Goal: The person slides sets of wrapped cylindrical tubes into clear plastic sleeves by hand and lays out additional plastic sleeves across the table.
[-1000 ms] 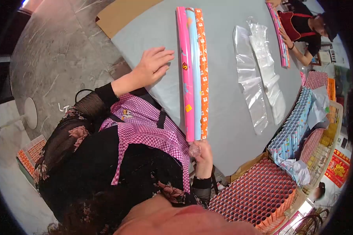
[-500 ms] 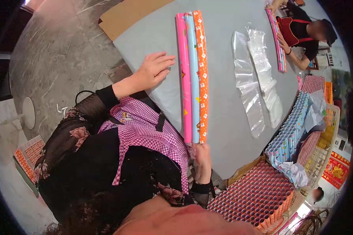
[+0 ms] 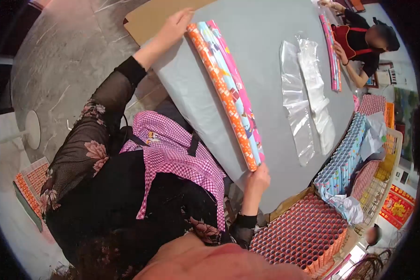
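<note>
Three rolls of wrapping paper lie side by side in a slanted bundle over the table: an orange roll (image 3: 221, 95) with white gift prints, a light blue roll (image 3: 229, 88) and a pink roll (image 3: 238, 84). My left hand (image 3: 178, 24) is beside the far-left end of the orange roll, with fingers stretched out; whether it touches the end is unclear. At the bundle's other end, my right hand (image 3: 260, 178) is closed on the rolls. Two clear plastic sleeves, one flat (image 3: 295, 102) and one a thicker stack (image 3: 315, 88), lie farther across the table.
A grey-covered table (image 3: 266, 56) carries the work, with cardboard (image 3: 158, 18) at its edge. Boxed red-rimmed rolls (image 3: 303, 233) and blue rolls (image 3: 343, 149) stand to my right, near a yellow basket (image 3: 382, 172). Across the table, a co-worker (image 3: 359, 42) handles another bundle (image 3: 331, 51).
The bundle has turned over, so orange now lies nearest me and pink farthest. It has also slanted. My left hand has moved out to the bundle's left end.
</note>
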Demonstrator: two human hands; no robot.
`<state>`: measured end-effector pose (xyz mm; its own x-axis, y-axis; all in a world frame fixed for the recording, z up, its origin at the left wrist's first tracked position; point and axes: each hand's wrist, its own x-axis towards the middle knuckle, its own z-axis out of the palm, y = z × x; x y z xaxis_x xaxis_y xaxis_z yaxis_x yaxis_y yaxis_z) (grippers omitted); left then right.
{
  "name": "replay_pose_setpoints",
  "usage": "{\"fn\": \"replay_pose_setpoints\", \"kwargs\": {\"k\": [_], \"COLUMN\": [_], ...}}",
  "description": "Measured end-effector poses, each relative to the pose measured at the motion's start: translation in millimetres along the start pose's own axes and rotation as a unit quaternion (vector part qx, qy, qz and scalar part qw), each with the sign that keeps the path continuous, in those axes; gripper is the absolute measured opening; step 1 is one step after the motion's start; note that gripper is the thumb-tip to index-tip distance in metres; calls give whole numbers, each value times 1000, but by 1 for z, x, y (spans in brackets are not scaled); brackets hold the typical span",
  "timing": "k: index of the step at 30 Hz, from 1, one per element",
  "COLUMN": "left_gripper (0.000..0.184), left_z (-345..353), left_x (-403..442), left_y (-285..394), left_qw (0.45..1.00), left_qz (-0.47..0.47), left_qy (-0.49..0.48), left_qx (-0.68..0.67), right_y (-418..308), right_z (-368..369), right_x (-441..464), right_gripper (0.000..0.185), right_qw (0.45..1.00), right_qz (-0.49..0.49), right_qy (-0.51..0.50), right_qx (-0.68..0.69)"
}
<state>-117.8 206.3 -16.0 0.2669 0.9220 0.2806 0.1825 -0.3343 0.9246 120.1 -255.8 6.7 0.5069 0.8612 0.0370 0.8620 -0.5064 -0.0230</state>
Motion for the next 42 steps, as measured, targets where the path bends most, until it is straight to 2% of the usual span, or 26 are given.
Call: {"fn": "replay_pose_setpoints", "kwargs": {"k": [1, 3, 4, 6, 7, 8, 9, 10, 12, 14, 16, 17, 21, 23, 26, 27, 30, 31, 36, 42], "left_gripper": [41, 49, 49, 51, 51, 51, 52, 52, 53, 54, 54, 55, 58, 63, 63, 64, 65, 65, 69, 86], "left_z": [2, 2, 7, 19, 21, 24, 26, 28, 27, 23, 20, 19, 11, 6, -4, -9, -27, -37, -74, -114], "left_x": [9, 20, 26, 32, 30, 26, 23, 23, 24, 22, 18, 16, 8, 6, 0, -2, -3, -6, -40, -93], "left_y": [-1, -1, -9, -14, -12, -10, -2, 5, 17, 20, 16, 13, 20, 19, 25, 24, 18, 23, 25, 37], "left_qw": [1000, 994, 994, 972, 971, 915, 822, 821, 797, 789, 782, 788, 790, 791, 777, 756, 738, 745, 732, 728], "left_qz": [-2, -19, -18, 70, 73, 163, 250, 262, 192, 215, 232, 231, 221, 208, 221, 243, 295, 287, 303, 211], "left_qy": [-3, -104, -105, -185, -187, -216, -233, -230, -326, -313, -302, -294, -294, -295, -269, -260, -291, -328, -332, -341], "left_qx": [-1, 40, 39, 129, 127, 298, 456, 453, 471, 482, 494, 489, 491, 494, 524, 550, 532, 505, 512, 556], "right_y": [2, 7, 8, 12, 13, 13, 12, 11, 14, 13, 10, 10, 14, 18, 26, 25, 25, 28, 30, 10], "right_z": [3, 7, 8, 10, 10, 11, 11, 11, 16, 17, 14, 9, 17, 17, 20, 16, 15, 22, 25, 37], "right_x": [3, 4, 5, 6, 6, 7, 7, 8, 7, 11, 14, 16, 22, 30, 47, 52, 70, 78, 123, 194], "right_gripper": [22, 23, 24, 23, 23, 23, 22, 21, 20, 19, 18, 17, 16, 15, 15, 14, 12, 12, 11, 14], "right_qw": [999, 999, 999, 999, 998, 998, 999, 999, 999, 999, 999, 999, 996, 997, 993, 995, 995, 994, 991, 984], "right_qz": [-10, -13, -16, -14, -12, -7, -19, -29, -13, 1, 35, 17, 46, 40, 35, 28, 28, 22, -25, -58], "right_qy": [13, 15, 17, 5, -6, -2, 14, 32, 33, 31, -12, 4, 28, 11, 17, 9, 28, 16, 26, 10], "right_qx": [-30, -35, -38, -47, -55, -56, -41, -26, -21, -13, 14, 39, 73, 71, 108, 90, 96, 105, 128, 166]}}
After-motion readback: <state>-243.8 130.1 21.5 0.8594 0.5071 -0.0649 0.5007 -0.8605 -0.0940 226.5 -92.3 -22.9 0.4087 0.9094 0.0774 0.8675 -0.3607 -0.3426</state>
